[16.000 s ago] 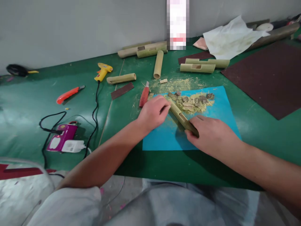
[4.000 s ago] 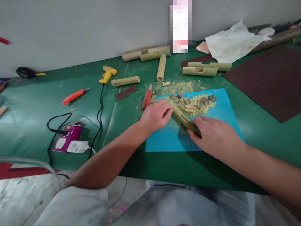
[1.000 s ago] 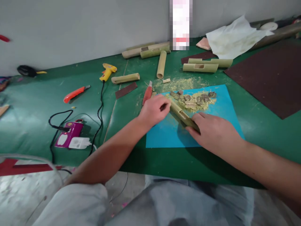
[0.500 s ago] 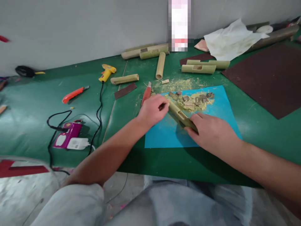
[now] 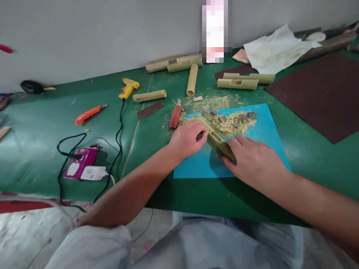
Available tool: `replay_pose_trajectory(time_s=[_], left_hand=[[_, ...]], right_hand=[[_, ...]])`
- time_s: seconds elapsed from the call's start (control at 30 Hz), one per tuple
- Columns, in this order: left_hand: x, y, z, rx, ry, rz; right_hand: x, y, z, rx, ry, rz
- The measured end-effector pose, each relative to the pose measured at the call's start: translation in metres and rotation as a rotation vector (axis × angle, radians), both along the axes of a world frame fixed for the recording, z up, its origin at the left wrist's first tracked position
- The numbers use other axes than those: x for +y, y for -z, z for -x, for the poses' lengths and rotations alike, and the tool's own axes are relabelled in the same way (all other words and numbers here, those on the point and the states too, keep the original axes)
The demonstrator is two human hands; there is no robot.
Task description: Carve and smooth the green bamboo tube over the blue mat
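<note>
A bamboo tube (image 5: 218, 140) with a rectangular slot lies aslant over the blue sheet (image 5: 196, 168). My right hand (image 5: 254, 157) grips its lower right end, thumb below and fingers on top. At the upper left part of the tube is my left hand (image 5: 188, 139), its fingers curled; whether they hold the tube or something small is hidden. Behind the tube, shavings and dark chips (image 5: 234, 122) are heaped on the sheet. A red-handled blade tool (image 5: 175, 116) rests just beyond my left hand.
Several bamboo pieces lie toward the wall, including an upright-pointing tube (image 5: 192, 80). A yellow glue gun (image 5: 129, 88), an orange cutter (image 5: 90, 114) and a purple power strip (image 5: 81, 163) with cords are at left. Dark sheet (image 5: 322, 97) at right.
My left hand has slid down along the tube toward my right hand, uncovering more of the red-handled tool. My right hand still grips the lower end.
</note>
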State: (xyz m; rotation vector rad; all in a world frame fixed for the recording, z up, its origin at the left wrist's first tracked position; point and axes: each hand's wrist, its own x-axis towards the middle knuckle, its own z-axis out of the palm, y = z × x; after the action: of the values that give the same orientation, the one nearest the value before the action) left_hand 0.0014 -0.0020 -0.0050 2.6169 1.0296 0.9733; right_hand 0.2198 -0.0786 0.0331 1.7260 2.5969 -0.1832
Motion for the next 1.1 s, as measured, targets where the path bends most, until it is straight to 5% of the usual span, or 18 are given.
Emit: replay_pose_trajectory(time_s=[0.2, 0.4, 0.57, 0.7, 0.87, 1.0, 1.1], left_hand=[[0.007, 0.001, 0.007, -0.037, -0.105, -0.007], [-0.011, 0.0, -0.005, 0.04, 0.122, 0.053], [-0.004, 0.0, 0.0, -0.007, -0.062, -0.014], [-0.008, 0.0, -0.001, 0.067, 0.075, 0.052], [-0.001, 0.003, 0.004, -0.046, -0.064, 0.02], [-0.002, 0.004, 0.003, 0.03, 0.062, 0.074], [-0.003, 0.004, 0.001, 0.022, 0.003, 0.068]], right_hand=[[0.0, 0.003, 0.001, 0.06, 0.082, 0.048], [0.0, 0.005, 0.0, 0.085, 0.071, 0.025], [0.001, 0.007, -0.002, 0.083, 0.064, 0.018], [0.002, 0.004, -0.001, 0.071, 0.061, 0.052], [0.004, 0.0, 0.001, 0.033, 0.103, 0.089], [0.004, -0.001, 0.0, 0.022, 0.078, 0.075], [0.004, -0.001, -0.001, 0.016, 0.064, 0.057]])
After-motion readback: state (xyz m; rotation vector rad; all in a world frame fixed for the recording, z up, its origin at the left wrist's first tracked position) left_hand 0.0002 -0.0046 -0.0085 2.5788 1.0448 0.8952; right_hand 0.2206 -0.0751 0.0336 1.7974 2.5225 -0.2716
